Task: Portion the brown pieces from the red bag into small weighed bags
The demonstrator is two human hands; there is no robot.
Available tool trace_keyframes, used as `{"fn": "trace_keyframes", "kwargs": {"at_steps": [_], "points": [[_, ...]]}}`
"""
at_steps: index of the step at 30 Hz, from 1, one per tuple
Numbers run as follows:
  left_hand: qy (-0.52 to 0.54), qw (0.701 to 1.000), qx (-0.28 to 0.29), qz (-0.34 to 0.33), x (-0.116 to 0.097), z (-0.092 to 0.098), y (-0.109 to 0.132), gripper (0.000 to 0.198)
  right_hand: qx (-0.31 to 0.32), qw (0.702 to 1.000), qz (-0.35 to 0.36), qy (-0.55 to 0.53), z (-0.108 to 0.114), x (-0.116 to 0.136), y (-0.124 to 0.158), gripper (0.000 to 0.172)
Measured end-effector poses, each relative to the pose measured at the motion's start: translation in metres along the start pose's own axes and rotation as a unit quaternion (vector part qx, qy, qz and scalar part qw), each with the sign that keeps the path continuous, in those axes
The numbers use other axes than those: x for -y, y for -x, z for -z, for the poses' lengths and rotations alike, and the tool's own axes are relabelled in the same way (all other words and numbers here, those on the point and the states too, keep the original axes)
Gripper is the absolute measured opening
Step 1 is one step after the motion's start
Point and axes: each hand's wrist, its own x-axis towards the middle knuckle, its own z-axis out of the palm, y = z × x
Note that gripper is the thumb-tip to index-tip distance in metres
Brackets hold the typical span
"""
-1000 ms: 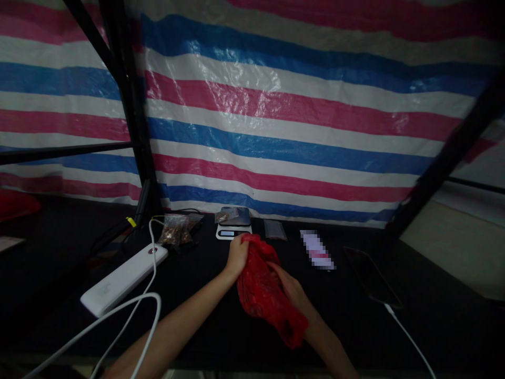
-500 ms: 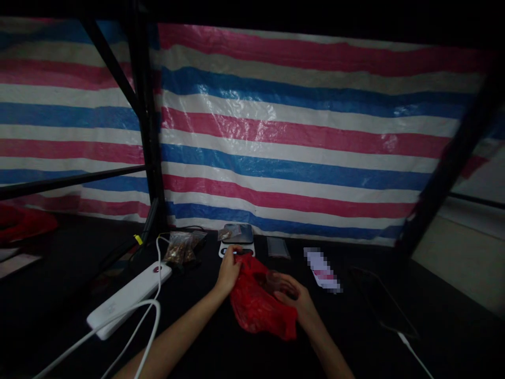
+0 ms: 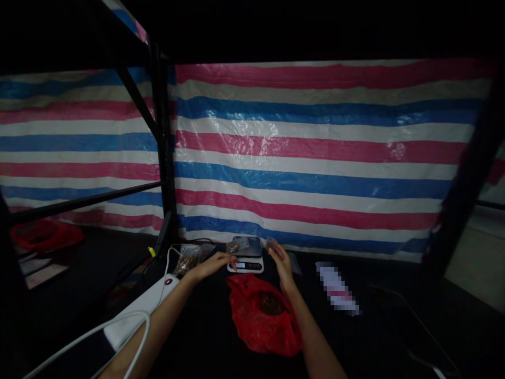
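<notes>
Bag (image 3: 262, 316): you've let go; it now lies open on the bench (image 3: 374, 337), at 6 o'clock from the scale (image 3: 246, 259). Of your hands, left (image 3: 213, 262) rests flat at the scale, right (image 3: 282, 259) seems to pinch a pouch (image 3: 271, 243).

Single view, head-worn. The lens sits above and behind the forearms and faces forward and a little downward across a dark tabletop (image 3: 205, 337) to a striped tarp (image 3: 315, 158) that closes off the far field. The left hand (image 3: 215, 261) and right hand (image 3: 282, 260) come in from the bottom edge, low-centre and close to the camera. A scale (image 3: 245, 258) lies just past them. The wide lens bows the black frame post (image 3: 163, 158). Light is poor, so the tabletop's near edge is probably below frame.
</notes>
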Motion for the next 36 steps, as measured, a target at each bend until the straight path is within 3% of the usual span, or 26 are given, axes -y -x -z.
{"fn": "trace_keyframes", "kwargs": {"at_steps": [3, 5, 9, 13, 17, 20, 22, 25, 30, 36], "points": [[-0.062, 0.979, -0.193, -0.009, 0.015, 0.006, -0.030, 0.035, 0.040, 0.999, 0.002, 0.006, -0.001, -0.018, 0.005, 0.045], [-0.123, 0.962, -0.243, -0.029, 0.026, 0.007, -0.054, 0.038, 0.068, 0.998, 0.004, 0.009, 0.000, -0.021, 0.011, 0.045], [-0.188, 0.966, -0.176, -0.005, 0.041, 0.004, -0.093, 0.067, 0.074, 0.997, -0.001, 0.003, -0.001, -0.019, 0.015, 0.047], [-0.164, 0.979, -0.113, 0.034, 0.041, 0.008, -0.110, 0.052, 0.087, 0.996, -0.003, -0.022, -0.002, -0.017, 0.012, 0.048], [-0.134, 0.986, -0.103, 0.008, 0.032, 0.010, -0.109, 0.043, 0.082, 0.996, -0.007, -0.040, 0.001, -0.016, 0.009, 0.051], [-0.002, 0.996, -0.086, -0.040, 0.024, 0.001, -0.101, 0.057, 0.050, 0.997, -0.031, -0.049, 0.005, -0.014, 0.008, 0.057], [0.103, 0.990, -0.063, -0.065, 0.018, -0.010, -0.095, 0.066, 0.028, 0.997, -0.040, -0.052, 0.008, -0.012, 0.007, 0.061], [0.181, 0.978, -0.052, -0.088, 0.010, -0.027, -0.086, 0.068, 0.013, 0.998, -0.027, -0.058, 0.011, -0.007, 0.006, 0.063], [0.203, 0.975, -0.033, -0.082, -0.001, -0.045, -0.079, 0.068, 0.007, 0.996, -0.002, -0.084, 0.011, 0.006, 0.011, 0.055], [0.232, 0.970, -0.020, -0.072, 0.002, -0.059, -0.081, 0.062, 0.028, 0.997, 0.031, -0.057, 0.008, 0.015, 0.015, 0.042]]}}
